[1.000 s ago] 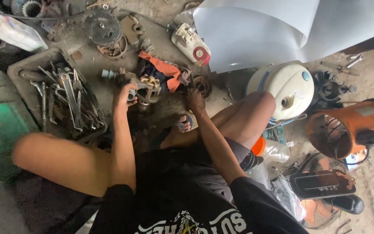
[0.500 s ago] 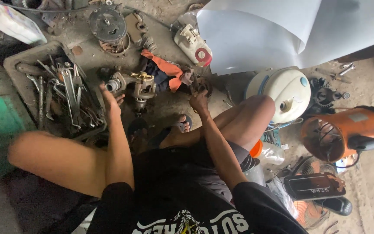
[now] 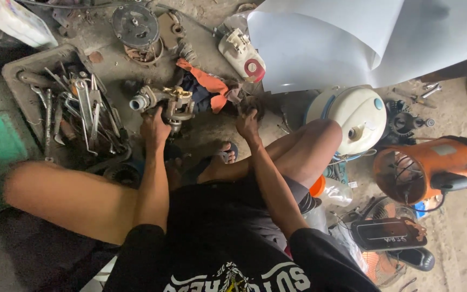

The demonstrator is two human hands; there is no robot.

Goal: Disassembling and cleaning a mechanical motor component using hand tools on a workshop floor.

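Near the centre of the frame, slightly left, your left hand (image 3: 155, 127) is gripping the underside of a grimy brass-and-grey metal pump fitting (image 3: 166, 101), its fingers curling up around the body while the part is sitting on the dirty concrete floor (image 3: 112, 67). The fitting's round open pipe end is pointing toward the left of the frame. Your right hand (image 3: 247, 119) is pressing down just right of centre on a small dark greasy part (image 3: 255, 104), fingers closed over it; what that piece is, you cannot tell from here. Between your two hands an orange and dark crumpled rag (image 3: 206, 86) is lying on the floor, touching the fitting's right side. At the left of the frame a grey plastic tray (image 3: 20, 67) is holding a heap of steel spanners (image 3: 85, 111). In the upper middle a round dark metal rotor disc (image 3: 135, 24) is resting. To the right of your bent knee a white domed plastic housing (image 3: 352, 116) is standing beneath a large curled white sheet (image 3: 352, 38), and an orange fan guard housing (image 3: 428, 167) is lying at the right edge.
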